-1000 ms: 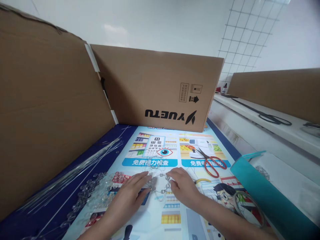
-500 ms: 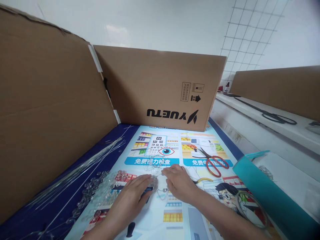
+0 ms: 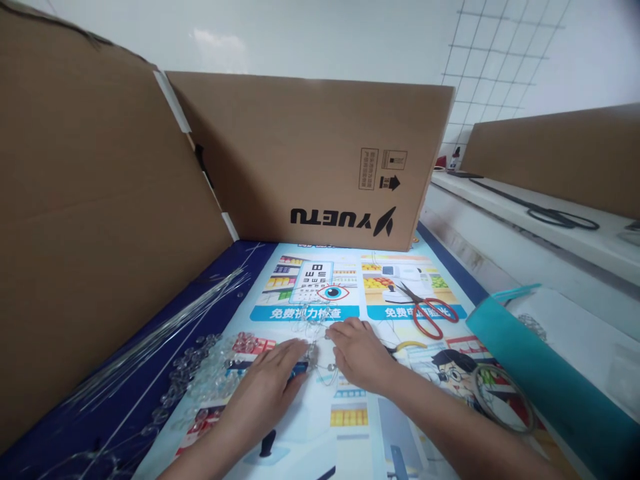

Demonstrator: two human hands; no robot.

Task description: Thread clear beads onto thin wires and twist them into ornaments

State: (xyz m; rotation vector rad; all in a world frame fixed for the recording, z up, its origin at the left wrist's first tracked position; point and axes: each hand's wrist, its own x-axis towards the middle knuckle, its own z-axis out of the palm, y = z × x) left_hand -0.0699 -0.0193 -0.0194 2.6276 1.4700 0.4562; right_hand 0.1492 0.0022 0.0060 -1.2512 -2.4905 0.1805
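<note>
The left hand (image 3: pixel 265 390) and the right hand (image 3: pixel 357 353) lay low on the poster-covered worktop (image 3: pixel 350 427), fingertips meeting over a small wire-and-bead piece (image 3: pixel 315 353). Whether either grip was pinched shut on it could not be told, since the fingers covered the contact; both at least touched it. The piece lay directly between the two grips, resting on the worktop.

Judged from its look, the piece would be very light, springy and easily bent, its clear beads smooth and apt to slip or roll. The safest hold would be on the wire just beside a bead, with fingertips only.

Left of the left grip lay one scatter of loose clear beads (image 3: pixel 200 380), too many to count, and beyond them one bundle of thin clear wires (image 3: pixel 150 340). Beyond and right of the right grip lay one pair of red scissors (image 3: pixel 430 313). Further right stood one teal box (image 3: pixel 530 380), with one coil of wire (image 3: pixel 500 400) in front of it. Cardboard sheets (image 3: pixel 320 160) stood behind.
</note>
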